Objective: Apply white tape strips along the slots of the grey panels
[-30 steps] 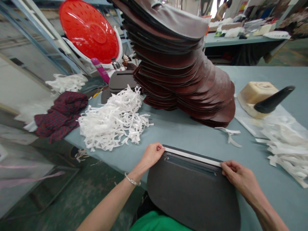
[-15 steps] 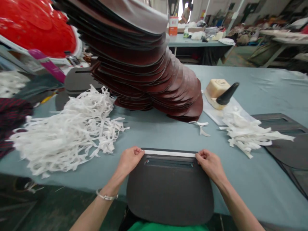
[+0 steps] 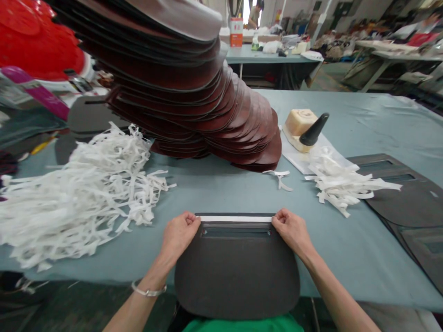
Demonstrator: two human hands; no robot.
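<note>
A dark grey rounded panel [image 3: 237,276] lies in front of me, its near part reaching over the table edge. Close to its straight far edge runs a slot with a zipper-like opening [image 3: 236,233]. Between that slot and the edge, a narrow white strip [image 3: 236,219] is stretched flat. My left hand [image 3: 180,233] pinches the strip's left end at the panel's far left corner. At the far right corner, my right hand [image 3: 290,228] pinches the other end. Both sets of fingertips are closed.
A tall, leaning stack of brown leather-like pieces [image 3: 194,97] stands beyond the panel. White strips form a large heap [image 3: 79,198] at left and a smaller pile [image 3: 346,180] at right. A block with a black cone [image 3: 314,129] and more grey panels [image 3: 404,198] are further right.
The view has shifted a little to the right, so everything sits further left in the picture. Both hands keep their pinch on the strip's ends, and the panel lies as before.
</note>
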